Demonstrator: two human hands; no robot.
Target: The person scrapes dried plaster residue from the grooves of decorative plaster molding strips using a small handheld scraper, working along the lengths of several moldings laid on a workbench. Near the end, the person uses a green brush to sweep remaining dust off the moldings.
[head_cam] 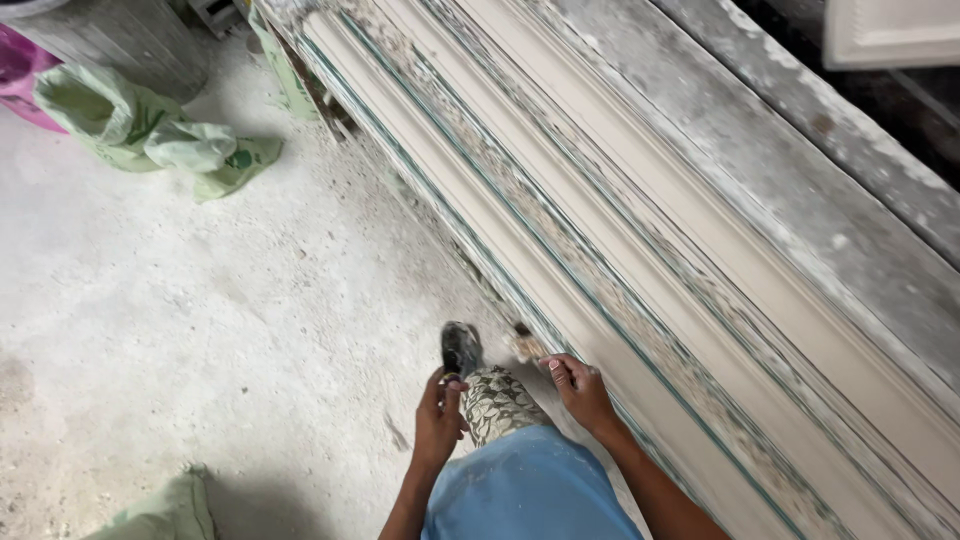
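Blue shirt hem (525, 495) at bottom centre, patterned trouser leg (495, 400) below it. Long plaster cornice moulding (640, 260) runs diagonally, upper left to lower right. Right hand (582, 392) pinches a small brush (527, 345) at the moulding's near edge; best kept low, stroking along the groove. Left hand (438, 420) curled closed beside the dark shoe (461, 348). Green sacks (150, 130), upper left, crumpled; contents hidden.

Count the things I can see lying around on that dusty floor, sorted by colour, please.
Pale green sacks: 3, one bulging, one crumpled beside it, one at the bottom edge
Pink thing, cut off at the left edge: 1
Grey drum at the top: 1
Total: 5
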